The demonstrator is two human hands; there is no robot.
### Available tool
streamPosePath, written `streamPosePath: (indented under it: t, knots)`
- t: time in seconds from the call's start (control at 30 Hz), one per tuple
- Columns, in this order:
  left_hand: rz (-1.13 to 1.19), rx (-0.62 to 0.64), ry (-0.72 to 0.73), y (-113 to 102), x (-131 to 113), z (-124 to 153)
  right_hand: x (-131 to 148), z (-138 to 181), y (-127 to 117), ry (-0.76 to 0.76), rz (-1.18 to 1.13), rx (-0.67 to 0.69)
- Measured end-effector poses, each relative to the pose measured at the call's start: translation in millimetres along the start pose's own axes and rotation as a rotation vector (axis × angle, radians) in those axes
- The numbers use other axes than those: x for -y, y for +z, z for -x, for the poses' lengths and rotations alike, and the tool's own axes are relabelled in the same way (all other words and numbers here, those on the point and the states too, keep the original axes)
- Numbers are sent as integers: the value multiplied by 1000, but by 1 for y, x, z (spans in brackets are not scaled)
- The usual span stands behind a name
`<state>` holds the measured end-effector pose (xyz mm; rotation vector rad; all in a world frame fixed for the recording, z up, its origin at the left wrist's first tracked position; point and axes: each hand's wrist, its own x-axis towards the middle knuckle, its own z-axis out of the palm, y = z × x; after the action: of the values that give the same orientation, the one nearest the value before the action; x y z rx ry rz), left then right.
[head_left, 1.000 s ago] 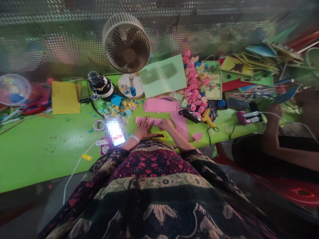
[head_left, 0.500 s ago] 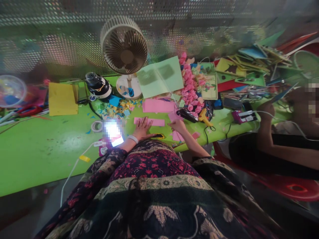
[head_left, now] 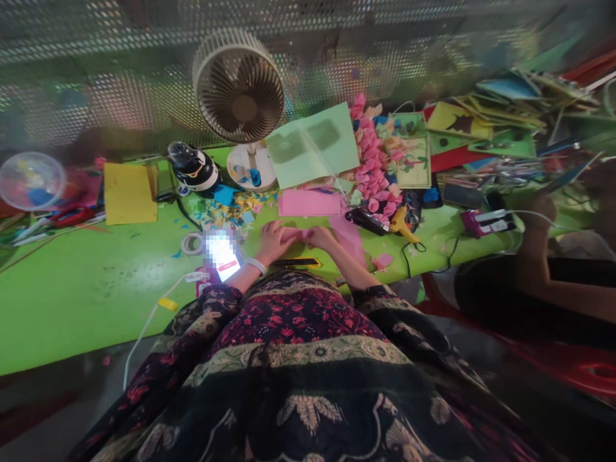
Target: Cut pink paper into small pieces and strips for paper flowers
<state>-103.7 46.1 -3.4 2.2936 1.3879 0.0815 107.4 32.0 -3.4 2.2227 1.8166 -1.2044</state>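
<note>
A narrow strip of pink paper lies between my two hands over the green table. My left hand is closed on its left end, fingers bent and thumb along the strip. At the strip's right end my right hand pinches it with curled fingers. A yellow-and-black box cutter lies just in front of my body, below the hands. Beyond them rests a wider pink paper sheet. Another pink paper piece lies right of my right hand.
A lit phone and a tape roll are left of my hands. A fan, green sheet and pink paper pile stand behind. A black-handled tool and a co-worker's arm are at right.
My right hand has moved left and now holds the strip's end. My left hand has gone from lying flat to gripping the strip. The view has shifted slightly.
</note>
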Motion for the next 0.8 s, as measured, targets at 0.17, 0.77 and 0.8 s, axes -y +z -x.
streamPosePath:
  t: [0.17, 0.77, 0.8]
  knots:
    - [152, 237, -132, -10, -11, -23, 6, 2, 2, 40, 39, -4]
    - [462, 461, -360, 2, 11, -37, 8, 5, 0, 64, 44, -6]
    - [457, 467, -373, -1, 14, -36, 7, 4, 1, 60, 44, -10]
